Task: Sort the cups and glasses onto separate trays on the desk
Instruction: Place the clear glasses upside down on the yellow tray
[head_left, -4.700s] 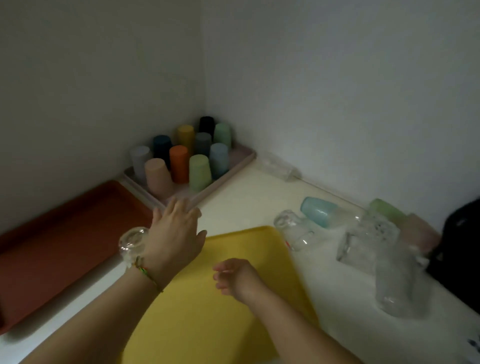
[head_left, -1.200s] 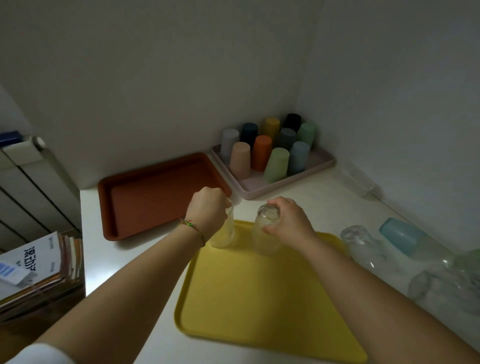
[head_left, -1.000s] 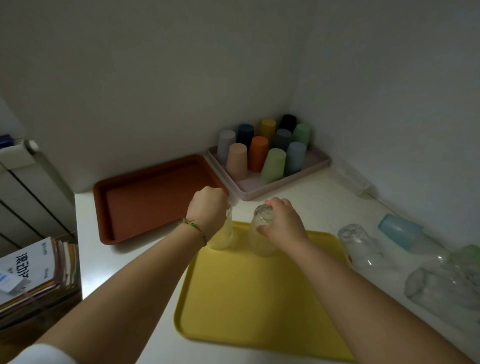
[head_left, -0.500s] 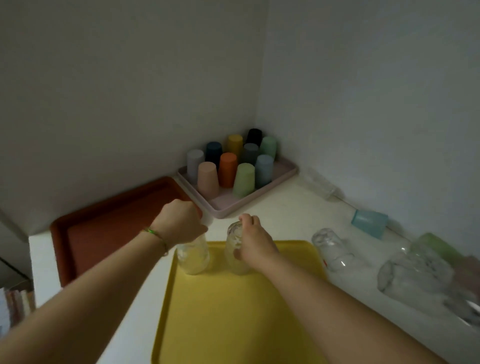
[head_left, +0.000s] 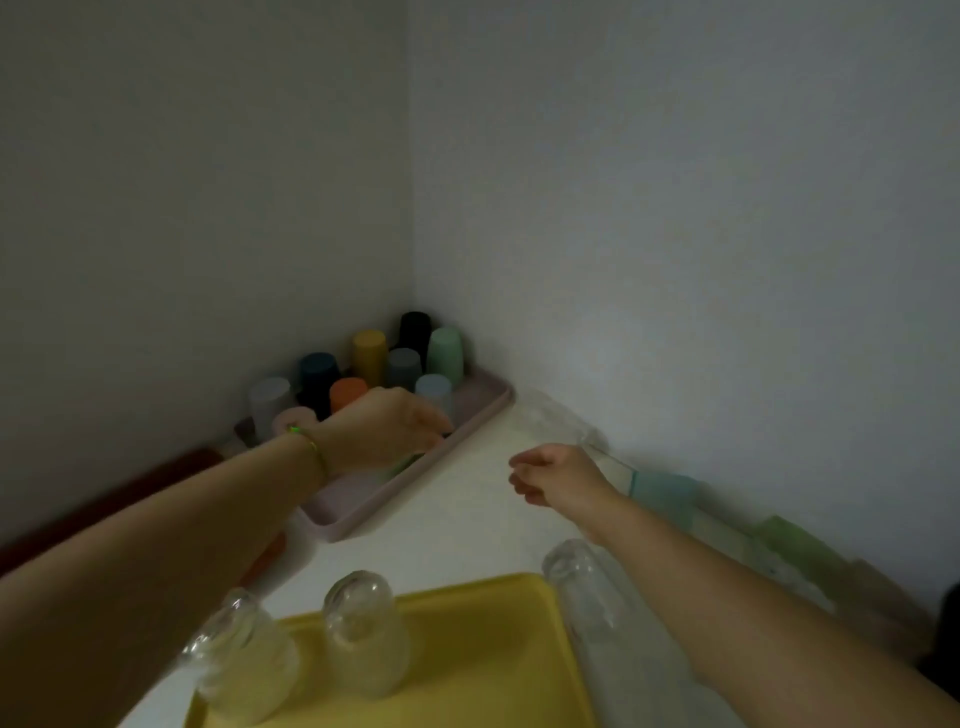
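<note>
dim light falls on our pale desk (head_left: 457, 525), which runs into a corner between two plain walls. nearest us, at the bottom of the frame, we see the yellow tray (head_left: 493, 665) with two clear glasses standing upside down on its far edge: one at the lower left (head_left: 244, 660) and one just beside it toward the centre (head_left: 363, 639). neither of our hands touches them. to the right of the tray another clear glass (head_left: 608, 603) lies on its side on the desk, partly under our right forearm. farther up, at centre right, our right hand (head_left: 558, 475) hangs above the desk with fingers loosely curled and nothing in it. beyond it along the right wall lie a light blue cup (head_left: 665, 493) and a green cup (head_left: 795, 543), both blurred. at centre left our left hand (head_left: 387, 428), a thin bracelet on its wrist, reaches over the pink tray (head_left: 415, 493); its fingertips are down among the cups, and we cannot tell whether it grips one. upside-down coloured cups fill the tray's far part: orange (head_left: 345, 392), yellow (head_left: 370, 353), black (head_left: 415, 327), mint (head_left: 445, 353). at the left edge a strip of the red tray (head_left: 104, 506) shows behind our forearm.
</note>
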